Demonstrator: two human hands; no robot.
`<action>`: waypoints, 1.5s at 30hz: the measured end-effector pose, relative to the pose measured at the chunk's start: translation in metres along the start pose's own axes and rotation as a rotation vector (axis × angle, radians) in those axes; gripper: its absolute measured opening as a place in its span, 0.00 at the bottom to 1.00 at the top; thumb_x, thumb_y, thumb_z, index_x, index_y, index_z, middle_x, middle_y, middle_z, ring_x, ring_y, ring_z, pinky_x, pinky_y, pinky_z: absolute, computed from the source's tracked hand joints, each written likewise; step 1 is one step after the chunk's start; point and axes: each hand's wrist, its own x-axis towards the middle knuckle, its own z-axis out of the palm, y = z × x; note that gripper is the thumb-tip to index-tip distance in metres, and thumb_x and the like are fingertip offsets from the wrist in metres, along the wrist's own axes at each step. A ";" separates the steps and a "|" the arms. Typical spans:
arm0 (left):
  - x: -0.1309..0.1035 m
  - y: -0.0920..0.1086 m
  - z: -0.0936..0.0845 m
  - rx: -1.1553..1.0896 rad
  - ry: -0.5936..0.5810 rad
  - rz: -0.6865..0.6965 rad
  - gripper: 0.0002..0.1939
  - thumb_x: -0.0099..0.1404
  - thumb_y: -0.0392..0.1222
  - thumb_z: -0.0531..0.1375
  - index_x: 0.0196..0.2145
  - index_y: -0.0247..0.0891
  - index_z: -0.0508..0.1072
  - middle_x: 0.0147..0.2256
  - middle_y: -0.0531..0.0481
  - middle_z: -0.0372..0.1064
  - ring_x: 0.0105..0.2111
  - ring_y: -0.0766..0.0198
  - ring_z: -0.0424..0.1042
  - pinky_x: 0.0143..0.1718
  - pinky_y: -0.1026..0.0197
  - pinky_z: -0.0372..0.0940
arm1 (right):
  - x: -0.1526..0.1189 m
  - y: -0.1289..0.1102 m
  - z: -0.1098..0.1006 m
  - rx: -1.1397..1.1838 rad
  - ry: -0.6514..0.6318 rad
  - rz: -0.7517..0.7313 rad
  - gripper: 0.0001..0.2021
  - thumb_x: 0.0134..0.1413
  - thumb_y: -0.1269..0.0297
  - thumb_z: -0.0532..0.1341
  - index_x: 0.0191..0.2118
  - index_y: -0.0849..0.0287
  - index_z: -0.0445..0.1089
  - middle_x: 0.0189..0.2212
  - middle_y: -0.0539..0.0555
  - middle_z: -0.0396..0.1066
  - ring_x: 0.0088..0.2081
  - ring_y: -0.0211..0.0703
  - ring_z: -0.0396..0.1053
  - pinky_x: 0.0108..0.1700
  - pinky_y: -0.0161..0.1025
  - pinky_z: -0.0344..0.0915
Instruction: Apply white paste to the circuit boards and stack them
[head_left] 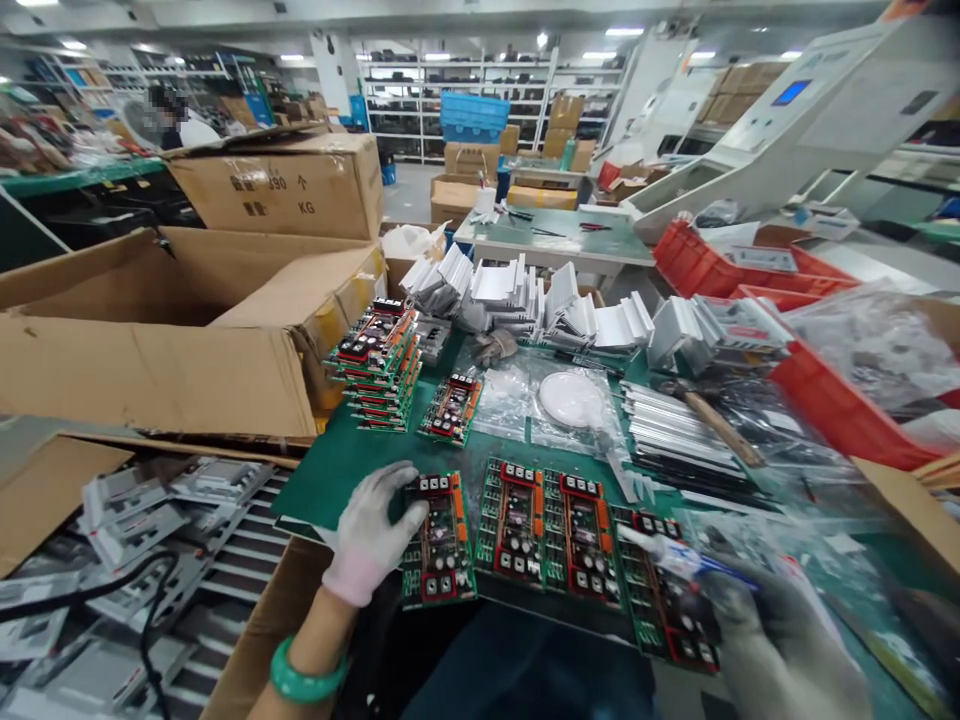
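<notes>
My left hand, in a white glove, grips the left edge of a green circuit board with red and orange parts. To its right, two more circuit boards lie side by side. A further circuit board at the right is partly covered by my right hand, gloved and blurred. That hand is closed round a white and blue glue tube, whose pale nozzle points left over this board. Behind the row lies a single board, beside a tall stack of boards.
Silver heat sinks line the back of the green bench. A white round lid, metal strips and a hammer lie nearer. Cardboard boxes stand left; red crates stand right. A person is far left.
</notes>
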 end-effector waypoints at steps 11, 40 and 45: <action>0.025 -0.006 0.002 -0.036 -0.155 0.057 0.17 0.70 0.48 0.50 0.42 0.40 0.75 0.42 0.47 0.76 0.46 0.57 0.74 0.50 0.52 0.68 | -0.022 -0.089 0.042 0.456 -0.182 -0.106 0.15 0.51 0.49 0.61 0.34 0.53 0.77 0.31 0.54 0.79 0.32 0.49 0.76 0.36 0.38 0.73; -0.011 0.050 -0.036 -0.092 -0.143 0.802 0.09 0.73 0.38 0.51 0.46 0.37 0.68 0.41 0.43 0.76 0.49 0.58 0.73 0.56 0.51 0.68 | -0.035 -0.119 0.035 0.697 -0.230 -0.844 0.06 0.66 0.61 0.56 0.43 0.50 0.70 0.34 0.52 0.75 0.35 0.42 0.76 0.35 0.37 0.73; -0.010 0.050 -0.036 -0.095 -0.124 0.796 0.09 0.73 0.40 0.51 0.46 0.37 0.69 0.41 0.43 0.76 0.51 0.57 0.72 0.55 0.53 0.69 | -0.035 -0.119 0.033 0.635 -0.161 -0.898 0.06 0.66 0.61 0.55 0.42 0.51 0.69 0.32 0.52 0.74 0.31 0.40 0.74 0.31 0.36 0.72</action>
